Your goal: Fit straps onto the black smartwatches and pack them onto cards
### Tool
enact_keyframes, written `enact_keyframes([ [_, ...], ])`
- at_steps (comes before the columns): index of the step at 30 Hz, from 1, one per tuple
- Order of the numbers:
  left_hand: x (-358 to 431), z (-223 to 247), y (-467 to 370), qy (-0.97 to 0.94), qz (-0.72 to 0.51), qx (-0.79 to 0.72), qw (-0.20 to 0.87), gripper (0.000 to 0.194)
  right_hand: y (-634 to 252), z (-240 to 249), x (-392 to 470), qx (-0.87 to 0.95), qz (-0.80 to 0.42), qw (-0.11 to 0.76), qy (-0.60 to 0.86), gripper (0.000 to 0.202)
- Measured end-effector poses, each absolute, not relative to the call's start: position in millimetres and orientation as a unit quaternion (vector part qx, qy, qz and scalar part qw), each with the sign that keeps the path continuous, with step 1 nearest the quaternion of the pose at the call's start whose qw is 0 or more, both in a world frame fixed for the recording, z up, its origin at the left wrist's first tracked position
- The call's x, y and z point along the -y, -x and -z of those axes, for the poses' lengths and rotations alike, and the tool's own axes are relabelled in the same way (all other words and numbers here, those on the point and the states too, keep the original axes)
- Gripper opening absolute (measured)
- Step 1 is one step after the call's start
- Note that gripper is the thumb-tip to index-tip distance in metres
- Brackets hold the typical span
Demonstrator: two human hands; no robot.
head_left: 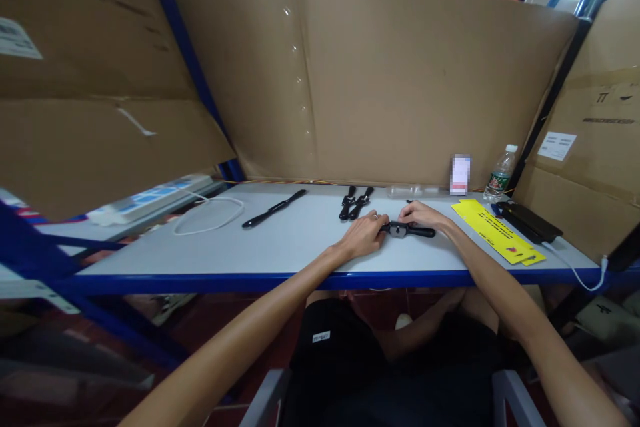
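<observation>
A black spokeshave with a grey metal middle lies near the table's front edge. My left hand is wrapped round its left handle. My right hand is closed just above the middle of the tool, fingertips pressed together at its back edge. A small dark tip shows by those fingers, too small to name. The spokeshave's right handle sticks out below my right hand. Two more black spokeshaves lie side by side behind my left hand. Further left rests a long black tool with similar handles, set at a slant.
Yellow printed cards lie at the right, beside a black case with a white cable. A plastic bottle and a phone stand at the back. Cardboard walls enclose the table. A white cable loops at left.
</observation>
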State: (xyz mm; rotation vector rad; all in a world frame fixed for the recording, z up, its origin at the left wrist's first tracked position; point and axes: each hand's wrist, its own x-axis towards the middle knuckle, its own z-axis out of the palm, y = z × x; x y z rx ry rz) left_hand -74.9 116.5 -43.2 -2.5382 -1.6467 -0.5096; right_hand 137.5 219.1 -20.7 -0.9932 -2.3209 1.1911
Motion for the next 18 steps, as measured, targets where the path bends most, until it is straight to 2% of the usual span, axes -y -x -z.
enact_keyframes([
  [6, -115.9, 43.2, 75.0, 0.827, 0.168, 0.535, 0.029, 0.034, -134.2, 15.2, -222.9, 0.815, -0.445, 0.138, 0.344, 0.014],
  [18, -123.1, 43.6, 71.3, 0.794, 0.183, 0.579, -0.024, 0.034, -132.4, 22.8, -222.6, 0.792, -0.453, 0.173, 0.371, 0.014],
])
